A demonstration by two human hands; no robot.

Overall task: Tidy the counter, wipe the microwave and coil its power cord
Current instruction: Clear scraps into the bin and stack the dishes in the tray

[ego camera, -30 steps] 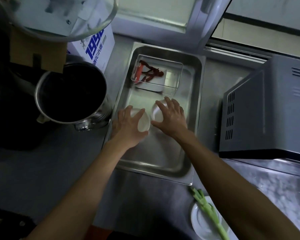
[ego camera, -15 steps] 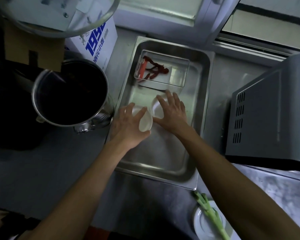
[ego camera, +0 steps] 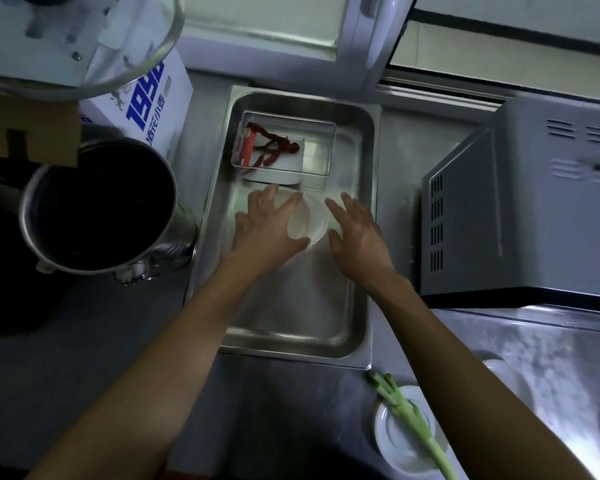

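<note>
A deep steel tray [ego camera: 291, 327] lies on the counter, with a grey microwave [ego camera: 520, 209] standing to its right, its vented side facing the tray. My left hand [ego camera: 267, 226] grips a small white bowl [ego camera: 309, 223] inside the tray, thumb at its near rim and fingers over its far rim. The bowl looks nested on a second one, though I cannot tell for sure. My right hand [ego camera: 357, 233] hovers just right of the bowl, fingers spread, holding nothing. No power cord is in view.
A clear box of red chillies [ego camera: 284, 147] sits at the tray's far end. A large steel pot [ego camera: 97, 206] and a white carton [ego camera: 142, 102] stand on the left. Near the front edge, a white plate [ego camera: 395, 441] carries a green onion [ego camera: 406, 410].
My left hand has carried its bowl rightward to where the right hand's bowl sat. My right hand has let go and drawn off to the right.
</note>
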